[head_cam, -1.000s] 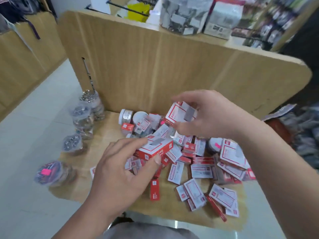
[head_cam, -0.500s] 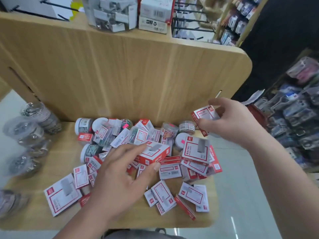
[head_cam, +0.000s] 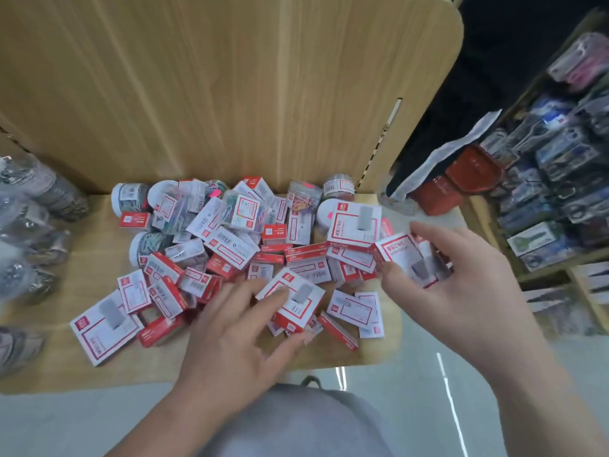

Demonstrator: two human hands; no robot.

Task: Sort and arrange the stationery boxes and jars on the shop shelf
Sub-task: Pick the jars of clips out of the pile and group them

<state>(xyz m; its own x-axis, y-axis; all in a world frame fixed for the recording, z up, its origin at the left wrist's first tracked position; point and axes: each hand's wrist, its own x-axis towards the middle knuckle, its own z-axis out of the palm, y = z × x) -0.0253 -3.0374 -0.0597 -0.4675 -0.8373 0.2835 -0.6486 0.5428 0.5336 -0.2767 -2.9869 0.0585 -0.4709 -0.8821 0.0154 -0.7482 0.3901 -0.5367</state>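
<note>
Two boxes in hand: the left grip (head_cam: 237, 328) pinches a large red-and-white box (head_cam: 290, 298) at the front of the pile, thumb on its near edge and fingers over its top. The right grip (head_cam: 461, 291) pinches a matching box (head_cam: 408, 258), held at the pile's right side, fingers curled round it.
Pile: small and large stationery boxes (head_cam: 230, 245) lie jumbled and overlapping across the middle of the wooden shelf (head_cam: 82, 252). Nothing looks sorted yet, so the task seems to be at an early stage.
Jars: round clip jars (head_cam: 131, 196) stand or lie at the back against the wooden panel (head_cam: 230, 77), partly buried by boxes. Clear jars (head_cam: 33, 199) show blurred at the left end.
Like sizes: a left-front box (head_cam: 102, 324) and a right-rear box (head_cam: 356, 225) appear to match the two being held.
Step in hand: probably gathering the large boxes into one stack.
Doing it well: lift the left box straight up instead of dragging it, since small boxes touch its edges and would slide along. Turn both printed faces the same way and square the edges before setting them down. Bare wood at the left front looks like the best spot for a stack.
Risk: boxes at the front right lie near the shelf's edge, and a careless sweep could push them off.
</note>
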